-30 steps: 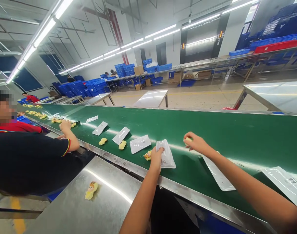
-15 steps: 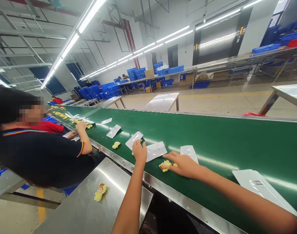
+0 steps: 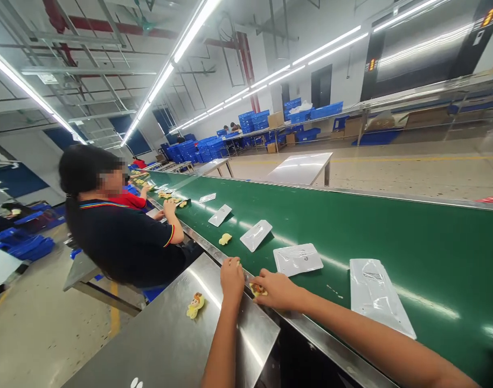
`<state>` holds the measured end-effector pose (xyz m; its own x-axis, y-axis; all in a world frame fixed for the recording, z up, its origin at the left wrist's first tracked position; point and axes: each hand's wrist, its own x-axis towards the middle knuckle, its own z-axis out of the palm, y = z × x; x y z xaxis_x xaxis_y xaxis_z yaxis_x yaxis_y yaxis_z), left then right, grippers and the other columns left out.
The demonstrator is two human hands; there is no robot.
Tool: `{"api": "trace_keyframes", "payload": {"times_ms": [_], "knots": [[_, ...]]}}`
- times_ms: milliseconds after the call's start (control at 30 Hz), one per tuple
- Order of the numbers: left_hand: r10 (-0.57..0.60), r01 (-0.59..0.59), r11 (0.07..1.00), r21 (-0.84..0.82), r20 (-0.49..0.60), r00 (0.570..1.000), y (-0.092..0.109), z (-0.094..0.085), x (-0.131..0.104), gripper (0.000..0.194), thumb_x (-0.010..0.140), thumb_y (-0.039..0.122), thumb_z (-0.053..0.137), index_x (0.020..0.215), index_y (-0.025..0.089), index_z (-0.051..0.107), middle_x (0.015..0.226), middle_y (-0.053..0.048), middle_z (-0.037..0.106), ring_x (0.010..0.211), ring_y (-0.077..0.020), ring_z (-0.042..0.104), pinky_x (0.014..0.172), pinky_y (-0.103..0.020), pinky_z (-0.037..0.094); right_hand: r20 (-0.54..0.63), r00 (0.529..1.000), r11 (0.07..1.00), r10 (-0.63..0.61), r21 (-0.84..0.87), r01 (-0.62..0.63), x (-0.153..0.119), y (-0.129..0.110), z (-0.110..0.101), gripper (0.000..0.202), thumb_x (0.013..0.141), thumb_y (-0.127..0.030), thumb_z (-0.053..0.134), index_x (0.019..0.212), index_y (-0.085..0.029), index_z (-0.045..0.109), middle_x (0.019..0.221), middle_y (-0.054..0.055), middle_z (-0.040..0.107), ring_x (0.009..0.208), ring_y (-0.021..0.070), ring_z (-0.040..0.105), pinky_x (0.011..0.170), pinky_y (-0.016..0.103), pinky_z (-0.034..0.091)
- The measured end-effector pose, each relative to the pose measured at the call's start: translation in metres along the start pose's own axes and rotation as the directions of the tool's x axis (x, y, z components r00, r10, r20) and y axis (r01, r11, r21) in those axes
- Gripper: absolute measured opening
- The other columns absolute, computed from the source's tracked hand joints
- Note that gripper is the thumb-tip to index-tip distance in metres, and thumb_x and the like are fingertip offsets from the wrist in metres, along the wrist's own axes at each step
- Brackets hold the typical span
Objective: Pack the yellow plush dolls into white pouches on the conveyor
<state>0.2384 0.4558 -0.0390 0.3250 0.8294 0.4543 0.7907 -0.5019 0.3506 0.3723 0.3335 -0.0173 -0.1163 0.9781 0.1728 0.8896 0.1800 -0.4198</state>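
My right hand (image 3: 276,290) is closed round a yellow figure with a brown-haired head (image 3: 257,289), at the metal edge of the green belt. Just left of it, my left hand (image 3: 232,277) has its fingers curled, with a small yellowish bit showing at the fingertips; the rest of what it holds is hidden. Another yellow figure (image 3: 195,305) lies on the steel table (image 3: 161,334). On the belt beyond my hands are a yellow piece (image 3: 225,238) and white packets, the nearest ones a wide packet (image 3: 298,259) and a large packet (image 3: 379,296).
The green belt (image 3: 391,226) runs from far left to right. A person in a dark shirt (image 3: 125,242) sits at the left, one hand over more yellow pieces. White bits (image 3: 136,383) lie at the table's bottom edge. Steel tables and blue crates (image 3: 252,121) stand beyond the belt.
Both hands have drawn back from the belt to its near metal edge, the right one taking the brown-haired yellow figure along. The view has turned left, showing more of the seated person.
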Motion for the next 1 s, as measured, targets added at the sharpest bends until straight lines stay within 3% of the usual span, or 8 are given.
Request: {"api": "trace_keyframes", "payload": {"times_ms": [200, 367, 433, 533, 633, 733, 867, 1000], "knots": [[-0.146, 0.148, 0.988, 0.040, -0.060, 0.988, -0.062, -0.047, -0.044, 0.036, 0.086, 0.022, 0.039, 0.116, 0.013, 0.059, 0.117, -0.017, 0.060, 0.108, -0.0302, 0.056, 0.092, -0.046, 0.042, -0.001, 0.999, 0.994, -0.039, 0.101, 0.038, 0.077, -0.045, 0.033, 0.054, 0.079, -0.055, 0.056, 0.122, -0.023, 0.056, 0.110, 0.008, 0.061, 0.096, 0.0233, 0.060, 0.079, 0.031, 0.045], [-0.132, 0.133, 0.991, 0.002, -0.135, 0.982, -0.065, -0.073, -0.080, 0.041, 0.091, 0.026, 0.034, 0.127, 0.019, 0.051, 0.132, -0.011, 0.054, 0.124, -0.0250, 0.047, 0.103, -0.042, 0.036, -0.053, 0.999, 0.995, -0.011, 0.096, 0.016, 0.126, -0.050, 0.020, 0.038, 0.093, -0.045, 0.038, 0.117, -0.024, 0.058, 0.110, 0.004, 0.062, 0.101, 0.0189, 0.058, 0.084, 0.027, 0.044], [-0.132, 0.124, 0.991, -0.056, -0.164, 0.978, -0.063, -0.081, -0.109, 0.041, 0.090, 0.028, 0.036, 0.127, 0.020, 0.051, 0.136, -0.010, 0.052, 0.128, -0.0240, 0.043, 0.107, -0.042, 0.032, -0.118, 0.990, 0.996, 0.074, 0.058, -0.067, 0.147, -0.042, 0.011, 0.039, 0.096, -0.039, 0.032, 0.123, -0.019, 0.053, 0.121, 0.010, 0.055, 0.110, 0.0231, 0.053, 0.088, 0.034, 0.042], [-0.229, 0.199, 0.959, -0.201, -0.140, 0.963, -0.066, -0.089, -0.165, 0.038, 0.088, 0.032, 0.043, 0.122, 0.024, 0.056, 0.134, -0.007, 0.054, 0.127, -0.0242, 0.044, 0.108, -0.042, 0.033, -0.179, 0.970, 0.986, 0.166, 0.005, -0.168, 0.169, -0.029, 0.009, 0.045, 0.092, -0.040, 0.044, 0.129, -0.014, 0.045, 0.133, 0.015, 0.043, 0.119, 0.0281, 0.044, 0.094, 0.044, 0.039], [-0.385, 0.321, 0.895, -0.310, -0.172, 0.907, -0.076, -0.101, -0.213, 0.034, 0.086, 0.037, 0.046, 0.116, 0.029, 0.060, 0.128, -0.004, 0.059, 0.122, -0.0247, 0.050, 0.104, -0.042, 0.038, -0.183, 0.970, 0.985, 0.160, -0.039, -0.170, 0.174, -0.022, 0.019, 0.039, 0.089, -0.037, 0.054, 0.120, -0.014, 0.052, 0.133, 0.013, 0.043, 0.117, 0.0267, 0.045, 0.095, 0.047, 0.039], [-0.469, 0.413, 0.868, -0.275, -0.182, 0.864, -0.092, -0.127, -0.240, 0.034, 0.085, 0.040, 0.046, 0.115, 0.031, 0.059, 0.128, -0.002, 0.059, 0.121, -0.0250, 0.050, 0.104, -0.043, 0.039, -0.166, 0.983, 0.994, 0.072, -0.064, -0.084, 0.165, -0.025, 0.031, 0.030, 0.090, -0.031, 0.051, 0.115, -0.015, 0.057, 0.130, 0.012, 0.047, 0.111, 0.0242, 0.049, 0.092, 0.042, 0.041], [-0.547, 0.572, 0.821, -0.007, -0.300, 0.782, -0.130, -0.171, -0.259, 0.046, 0.089, 0.044, 0.035, 0.124, 0.021, 0.053, 0.137, -0.010, 0.049, 0.130, -0.0242, 0.041, 0.109, -0.041, 0.031, -0.108, 0.987, 0.992, -0.122, -0.050, 0.117, 0.148, -0.042, 0.045, 0.031, 0.090, -0.031, 0.049, 0.116, -0.020, 0.062, 0.126, 0.011, 0.052, 0.106, 0.0229, 0.054, 0.090, 0.033, 0.041], [-0.628, 0.746, 0.624, 0.235, -0.418, 0.657, -0.182, -0.197, -0.286, 0.063, 0.088, 0.046, 0.035, 0.137, 0.007, 0.034, 0.151, -0.020, 0.025, 0.141, -0.0319, 0.012, 0.111, -0.053, 0.015, -0.136, 0.962, 0.971, -0.236, 0.006, 0.239, 0.140, -0.062, 0.053, 0.036, 0.088, -0.036, 0.050, 0.114, -0.013, 0.063, 0.119, 0.016, 0.057, 0.103, 0.0279, 0.057, 0.089, 0.039, 0.043]]}}
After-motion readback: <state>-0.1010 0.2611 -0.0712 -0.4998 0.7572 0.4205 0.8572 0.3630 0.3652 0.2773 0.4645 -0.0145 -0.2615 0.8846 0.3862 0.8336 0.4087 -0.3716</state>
